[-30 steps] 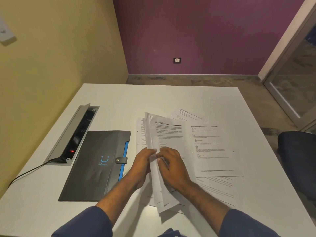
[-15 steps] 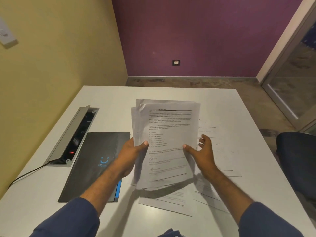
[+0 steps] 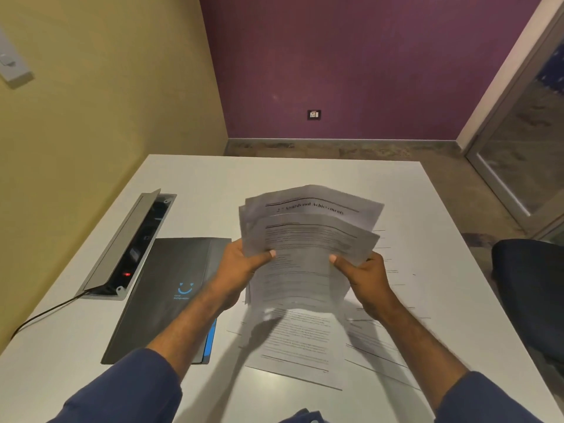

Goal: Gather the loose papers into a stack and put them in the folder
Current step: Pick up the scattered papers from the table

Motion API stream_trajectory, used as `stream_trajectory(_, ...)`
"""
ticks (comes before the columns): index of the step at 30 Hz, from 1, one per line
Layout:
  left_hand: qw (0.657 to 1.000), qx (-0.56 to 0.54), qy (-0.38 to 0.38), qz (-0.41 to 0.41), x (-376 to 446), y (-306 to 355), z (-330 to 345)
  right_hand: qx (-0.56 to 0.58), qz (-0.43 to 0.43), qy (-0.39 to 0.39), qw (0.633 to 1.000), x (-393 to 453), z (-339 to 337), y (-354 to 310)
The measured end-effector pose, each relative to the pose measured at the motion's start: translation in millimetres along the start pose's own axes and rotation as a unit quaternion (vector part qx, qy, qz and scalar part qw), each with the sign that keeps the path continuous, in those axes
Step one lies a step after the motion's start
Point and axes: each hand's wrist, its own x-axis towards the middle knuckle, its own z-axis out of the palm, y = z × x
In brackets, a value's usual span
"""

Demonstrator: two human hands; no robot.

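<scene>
White table (image 3: pixel 305 175) against purple and yellow walls; above it a bundle of papers (image 3: pixel 308 236) is held raised, uneven, its top sheets fanned. Left hand (image 3: pixel 241 267) and right hand (image 3: pixel 363 276) each pinch a side edge, thumb on front. More loose sheets (image 3: pixel 299 343) lie beneath; the dark folder (image 3: pixel 171 288) lies closed, left. Misaligned sheets could slip loose if either pinch slackens.
</scene>
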Motion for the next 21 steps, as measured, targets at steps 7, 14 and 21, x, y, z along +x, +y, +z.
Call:
stream_trajectory(7, 1.0, -0.009, -0.004, 0.015, -2, -26, -5, -0.018, -0.02, -0.019, 0.999, -11, -3, 6)
stream_trajectory(14, 0.998, 0.023, 0.046, 0.024, -2, -41, 8, -0.034, 0.001, -0.003, 0.999, -12, 2, 21)
stream_trajectory(21, 0.997, 0.03, 0.067, 0.035, -6, -46, 7, -0.051, 0.002, 0.027, 0.998, -14, 3, 33)
